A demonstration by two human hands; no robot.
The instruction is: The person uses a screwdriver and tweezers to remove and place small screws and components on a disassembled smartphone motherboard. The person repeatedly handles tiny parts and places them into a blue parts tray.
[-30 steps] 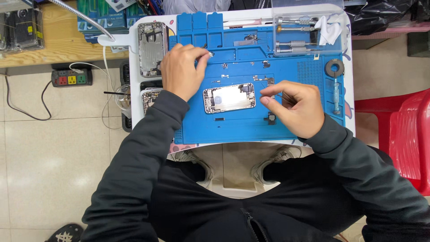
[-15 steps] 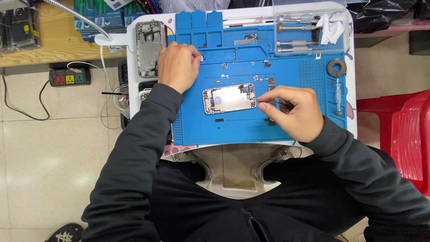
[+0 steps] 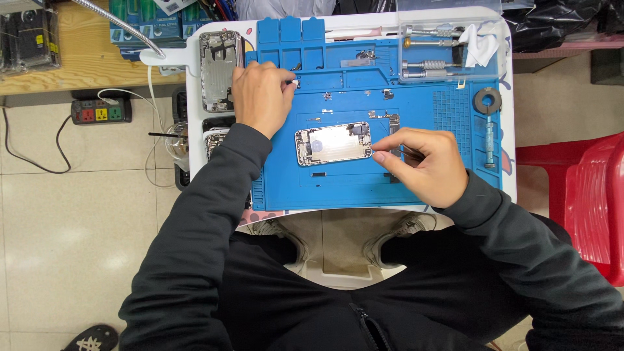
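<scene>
Blue mat (image 3: 338, 188) under opened phone (image 3: 333, 143)

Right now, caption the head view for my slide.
Left hand at blue mat's top-left; right hand holds tweezers beside opened phone.

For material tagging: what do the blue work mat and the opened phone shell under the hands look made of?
Blue work mat: probably silicone or soft rubber; matte, with moulded compartments and ridges.
Opened phone shell: looks like metal; silvery, bright sheen inside, with a thin rigid rim.
</scene>
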